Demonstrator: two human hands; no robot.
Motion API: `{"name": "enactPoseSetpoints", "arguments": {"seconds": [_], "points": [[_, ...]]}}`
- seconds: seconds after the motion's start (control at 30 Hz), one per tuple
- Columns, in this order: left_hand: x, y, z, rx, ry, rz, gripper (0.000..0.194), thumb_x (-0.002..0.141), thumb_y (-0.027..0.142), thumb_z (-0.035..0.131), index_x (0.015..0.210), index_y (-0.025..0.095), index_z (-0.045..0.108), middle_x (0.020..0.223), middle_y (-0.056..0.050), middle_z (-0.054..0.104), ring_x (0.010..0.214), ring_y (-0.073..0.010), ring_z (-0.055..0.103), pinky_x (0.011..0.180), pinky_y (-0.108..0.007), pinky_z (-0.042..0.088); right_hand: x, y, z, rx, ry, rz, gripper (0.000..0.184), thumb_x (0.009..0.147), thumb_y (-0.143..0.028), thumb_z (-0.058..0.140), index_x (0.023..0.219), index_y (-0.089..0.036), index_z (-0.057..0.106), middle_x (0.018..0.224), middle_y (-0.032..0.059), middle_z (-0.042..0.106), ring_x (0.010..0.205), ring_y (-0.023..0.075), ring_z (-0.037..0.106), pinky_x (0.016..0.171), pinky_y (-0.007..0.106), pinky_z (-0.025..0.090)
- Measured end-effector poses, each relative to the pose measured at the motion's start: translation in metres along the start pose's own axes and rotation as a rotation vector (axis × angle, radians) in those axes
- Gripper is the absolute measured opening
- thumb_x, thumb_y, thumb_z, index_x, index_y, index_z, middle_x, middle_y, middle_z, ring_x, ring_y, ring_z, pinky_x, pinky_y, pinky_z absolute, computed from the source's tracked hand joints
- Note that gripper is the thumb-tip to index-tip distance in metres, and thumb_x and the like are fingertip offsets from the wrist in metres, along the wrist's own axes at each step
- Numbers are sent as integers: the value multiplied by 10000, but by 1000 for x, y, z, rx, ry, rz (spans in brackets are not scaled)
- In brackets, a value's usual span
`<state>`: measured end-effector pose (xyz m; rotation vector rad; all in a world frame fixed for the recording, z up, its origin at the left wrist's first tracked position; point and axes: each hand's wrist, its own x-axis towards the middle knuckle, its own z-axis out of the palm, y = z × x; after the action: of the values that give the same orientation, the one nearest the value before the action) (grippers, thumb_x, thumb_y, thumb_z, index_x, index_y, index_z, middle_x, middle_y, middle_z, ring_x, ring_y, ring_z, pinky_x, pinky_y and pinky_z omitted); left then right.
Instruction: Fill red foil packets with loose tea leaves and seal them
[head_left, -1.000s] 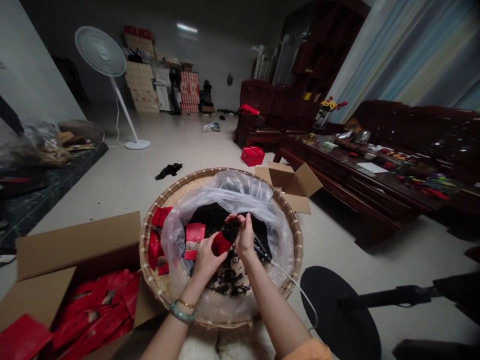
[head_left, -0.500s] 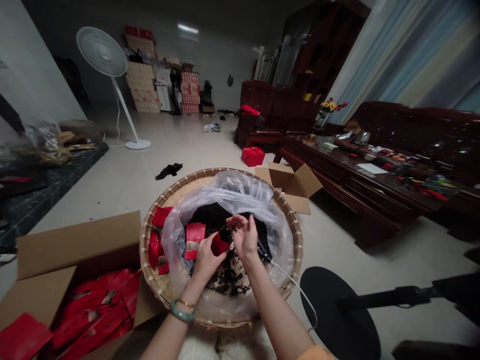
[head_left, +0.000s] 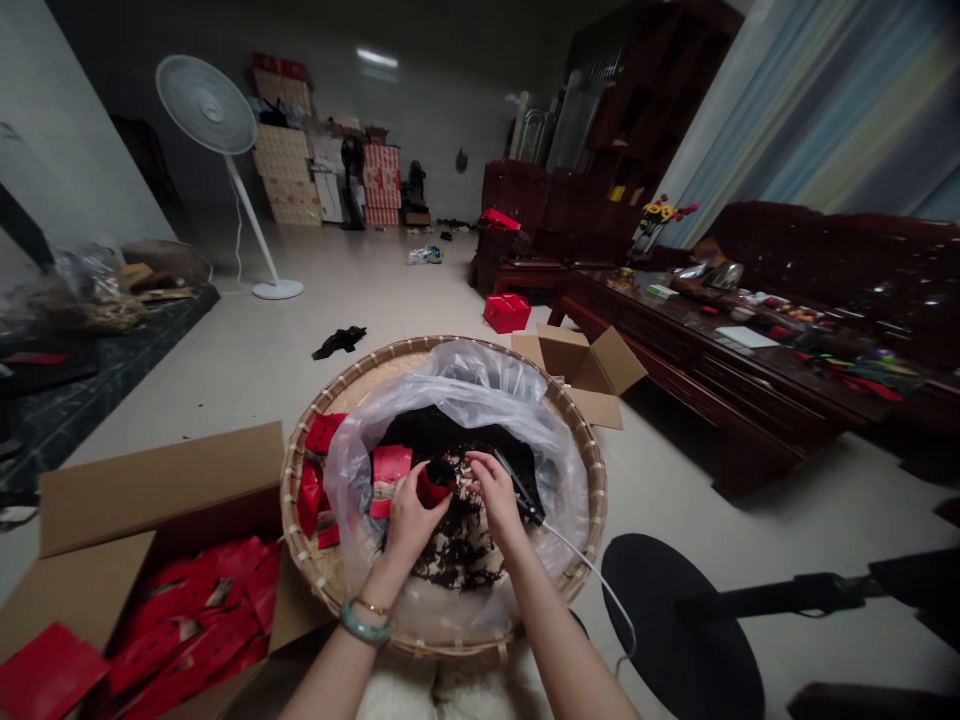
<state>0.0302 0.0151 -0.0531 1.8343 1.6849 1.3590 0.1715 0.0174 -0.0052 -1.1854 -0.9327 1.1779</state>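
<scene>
My left hand point(head_left: 412, 512) is closed around a small red pouch point(head_left: 433, 492). The pouch's mouth faces up, and dark loose material shows in it. Just right of it is my right hand point(head_left: 493, 490), fingers slightly curled and apart, with nothing visible in them. Both hands are over a clear plastic bag point(head_left: 349, 450) lining a round woven basket point(head_left: 592, 470). Dark shredded material, perhaps dried leaves point(head_left: 457, 560), lies in the bag. A flat red packet point(head_left: 390, 470) rests left of my left hand. A black tool point(head_left: 529, 497) with a white cord lies beside my right hand.
More red packets point(head_left: 311, 490) sit at the basket's left side. A cardboard box point(head_left: 161, 480) of red packets stands lower left; another open box point(head_left: 577, 360) is beyond the basket. A black round stand base point(head_left: 682, 630) is at right, a wooden table point(head_left: 675, 350) farther off.
My right hand has turned from palm-up to fingers pointing at the pouch and lowered slightly. My left hand has shifted a little left, tilting the pouch's mouth into clearer view.
</scene>
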Motion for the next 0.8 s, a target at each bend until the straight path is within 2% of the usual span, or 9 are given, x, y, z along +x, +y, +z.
{"name": "enactPoseSetpoints", "arguments": {"seconds": [0.2,0.33,0.43,0.6,0.7,0.8], "points": [[-1,-6,0,24,-2,20,537,665,247,684,1166,167,507,1112,-120,607,1049,-282,564,892,-446,465,-14,-3,6,-348,-139,-303,225,671,-234,663,893,-207,682,845,30,618,635,129,549,596,254,458],[-1,-8,1,32,-19,65,546,673,258,681,1178,165,494,1113,-122,604,1048,-281,565,894,-449,465,-14,-3,6,-432,-113,-345,108,735,-207,590,772,-207,692,763,28,637,705,157,591,655,274,476],[-2,-8,1,36,-31,72,538,676,258,677,1170,151,493,1110,-129,605,1051,-280,565,897,-448,464,-13,-8,5,-457,-119,-347,119,748,-206,572,776,-199,688,757,27,645,686,151,597,646,268,480],[-3,-8,1,23,-41,70,542,652,198,656,1168,179,494,1129,-110,603,1064,-274,566,908,-454,458,-19,-13,3,-611,-238,-411,209,722,-157,570,889,-202,687,811,28,556,652,127,549,562,230,454],[-3,-5,-1,25,-64,68,534,652,188,646,1165,179,498,1121,-110,605,1059,-276,565,910,-458,454,-22,-8,-2,-729,-287,-476,299,727,-102,533,962,-221,673,854,34,516,706,134,535,604,236,455],[-3,-2,-3,25,-90,76,529,661,206,650,1166,177,497,1114,-110,606,1049,-276,565,906,-457,455,-19,-2,-9,-798,-281,-515,269,756,-88,504,908,-224,681,823,33,526,722,146,532,647,252,449]]}}
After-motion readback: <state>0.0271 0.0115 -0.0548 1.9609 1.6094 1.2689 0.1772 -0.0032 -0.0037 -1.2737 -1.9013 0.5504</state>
